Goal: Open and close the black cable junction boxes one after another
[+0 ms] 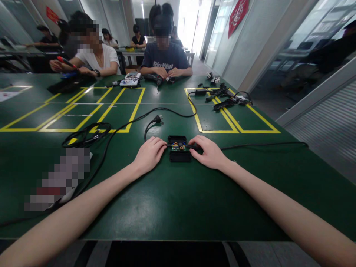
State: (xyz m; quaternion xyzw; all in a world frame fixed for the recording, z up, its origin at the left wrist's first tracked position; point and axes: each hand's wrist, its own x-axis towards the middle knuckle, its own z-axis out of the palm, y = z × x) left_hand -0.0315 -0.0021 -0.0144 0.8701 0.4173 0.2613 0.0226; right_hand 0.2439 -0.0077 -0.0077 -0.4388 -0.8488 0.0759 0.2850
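A small green circuit board with copper-coloured coils lies on the table in front of me. Behind it is one black plastic case half, and the other case half sits on the near side. My left hand pinches the black cord at the board's left end; that cord appears to lead back to a plug lying beyond the hand. At the right end, my right hand has its fingers closed round another black cable, which runs off to the right. The fingers partly hide both cable ends.
To the left lie a coiled black cable and a blurred-out power strip. A long cord crosses the table. Black adapters and cables are piled at the far right. Two people sit opposite, one near a power screwdriver.
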